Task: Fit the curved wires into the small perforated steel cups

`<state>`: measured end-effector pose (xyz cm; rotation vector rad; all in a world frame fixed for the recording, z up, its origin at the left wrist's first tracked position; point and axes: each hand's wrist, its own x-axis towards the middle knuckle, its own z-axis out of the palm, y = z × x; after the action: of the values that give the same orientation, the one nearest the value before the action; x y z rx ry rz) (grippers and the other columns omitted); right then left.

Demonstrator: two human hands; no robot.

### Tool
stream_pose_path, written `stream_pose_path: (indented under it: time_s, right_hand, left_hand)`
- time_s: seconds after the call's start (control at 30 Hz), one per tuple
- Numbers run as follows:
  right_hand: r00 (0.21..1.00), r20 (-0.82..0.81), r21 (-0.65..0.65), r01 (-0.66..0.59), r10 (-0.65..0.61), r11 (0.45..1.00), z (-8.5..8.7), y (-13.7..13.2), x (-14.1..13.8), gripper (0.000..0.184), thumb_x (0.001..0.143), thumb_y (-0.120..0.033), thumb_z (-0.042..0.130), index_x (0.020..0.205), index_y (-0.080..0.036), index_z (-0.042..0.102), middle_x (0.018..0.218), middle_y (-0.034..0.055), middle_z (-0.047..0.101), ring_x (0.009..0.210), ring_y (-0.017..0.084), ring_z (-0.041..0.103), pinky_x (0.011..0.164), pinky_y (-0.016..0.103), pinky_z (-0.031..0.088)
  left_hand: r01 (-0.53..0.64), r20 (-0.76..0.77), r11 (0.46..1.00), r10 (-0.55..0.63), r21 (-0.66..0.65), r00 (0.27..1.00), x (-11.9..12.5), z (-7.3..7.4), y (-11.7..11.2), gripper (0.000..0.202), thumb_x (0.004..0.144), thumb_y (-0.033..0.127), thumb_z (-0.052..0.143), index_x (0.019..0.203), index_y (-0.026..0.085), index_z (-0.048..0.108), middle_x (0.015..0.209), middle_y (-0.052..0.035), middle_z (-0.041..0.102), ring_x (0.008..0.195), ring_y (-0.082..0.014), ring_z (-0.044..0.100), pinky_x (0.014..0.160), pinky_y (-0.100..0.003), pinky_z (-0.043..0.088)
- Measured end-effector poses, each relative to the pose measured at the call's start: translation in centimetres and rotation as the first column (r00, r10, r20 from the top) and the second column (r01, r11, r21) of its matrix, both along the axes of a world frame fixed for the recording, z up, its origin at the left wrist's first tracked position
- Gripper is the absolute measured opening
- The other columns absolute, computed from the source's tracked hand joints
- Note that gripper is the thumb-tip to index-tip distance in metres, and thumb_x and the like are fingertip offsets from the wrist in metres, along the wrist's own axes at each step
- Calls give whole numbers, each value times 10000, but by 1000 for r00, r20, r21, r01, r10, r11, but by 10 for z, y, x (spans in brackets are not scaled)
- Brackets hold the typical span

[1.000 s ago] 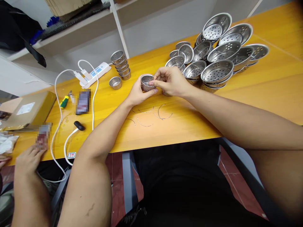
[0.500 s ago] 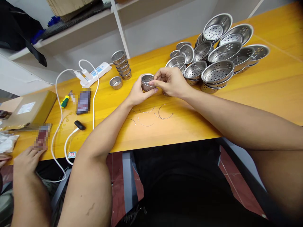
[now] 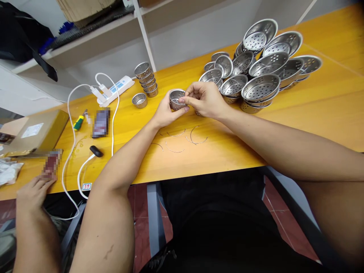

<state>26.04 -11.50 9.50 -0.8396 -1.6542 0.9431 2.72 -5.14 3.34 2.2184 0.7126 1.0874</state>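
My left hand [image 3: 165,113] cups a small perforated metal strainer cup [image 3: 175,98] above the yellow table [image 3: 313,110]. My right hand [image 3: 205,99] is closed at the cup's rim, its fingers pinched on something thin that I cannot make out. Several curved wire clips [image 3: 182,139] lie on the table just below both hands. A pile of larger perforated metal bowls [image 3: 260,85] sits right of my right hand.
A stack of small strainer cups [image 3: 146,79] and a single cup [image 3: 139,100] stand behind my left hand. A white power strip [image 3: 115,89] with cables, a screwdriver [image 3: 78,120], a cardboard box [image 3: 34,132] lie left. Another person's hand [image 3: 32,191] rests at the table's left edge.
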Motion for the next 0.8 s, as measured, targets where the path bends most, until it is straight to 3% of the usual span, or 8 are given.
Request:
stream_pose_path:
  time_s: [0.3, 0.43, 0.57, 0.63, 0.7, 0.8]
  right_hand:
    - [1000, 27, 30, -13, 12, 999, 1, 0, 0, 626, 842, -811, 1056, 889, -279, 729, 779, 39, 708, 699, 215, 580, 581, 407, 549]
    - [999, 32, 19, -41, 40, 999, -2, 0, 2, 664, 832, -880, 1022, 983, -289, 759, 864, 43, 732, 750, 235, 640, 642, 415, 587]
    - [992, 103, 153, 60, -76, 986, -6, 0, 6, 692, 928, -918, 908, 1234, -309, 786, 1052, 65, 765, 883, 288, 729, 806, 478, 668]
    - [973, 175, 258, 103, -151, 961, -7, 0, 8, 631, 999, -894, 834, 1240, -312, 791, 1146, 101, 777, 966, 331, 753, 937, 555, 693]
    - [950, 240, 328, 113, -198, 938, -7, -1, 11, 571, 1041, -852, 787, 1257, -324, 802, 1247, 136, 782, 1047, 376, 758, 1058, 629, 685]
    - [935, 281, 364, 106, -217, 925, -6, -1, 13, 600, 1052, -782, 789, 1455, -338, 774, 1405, 167, 771, 1138, 417, 758, 1160, 686, 659]
  left_hand:
    - [1, 15, 1000, -1, 4, 1000, 1, -1, -2, 969, 931, 955, 848, 1525, 219, 639, 1461, -143, 782, 1363, -323, 809, 1315, -606, 637]
    - [-4, 31, 1000, 5, -7, 1000, 1, -4, 0, 965, 921, 956, 859, 1524, 238, 631, 1453, -127, 776, 1354, -313, 808, 1309, -596, 639]
    - [-40, 46, 999, 39, 7, 998, -2, -7, 8, 966, 928, 959, 846, 1546, 253, 612, 1489, -141, 763, 1408, -327, 793, 1335, -601, 623]
    - [-59, 44, 998, 58, 22, 997, -4, -7, 12, 1005, 927, 977, 828, 1593, 266, 581, 1540, -156, 743, 1460, -341, 774, 1360, -611, 603]
    - [-68, 51, 997, 66, 27, 996, -5, -8, 15, 1045, 922, 990, 820, 1633, 275, 549, 1571, -166, 726, 1480, -349, 765, 1366, -623, 595]
    - [-78, 64, 996, 76, 31, 995, -5, -9, 16, 1058, 909, 991, 835, 1631, 272, 547, 1550, -166, 731, 1450, -346, 776, 1351, -628, 609]
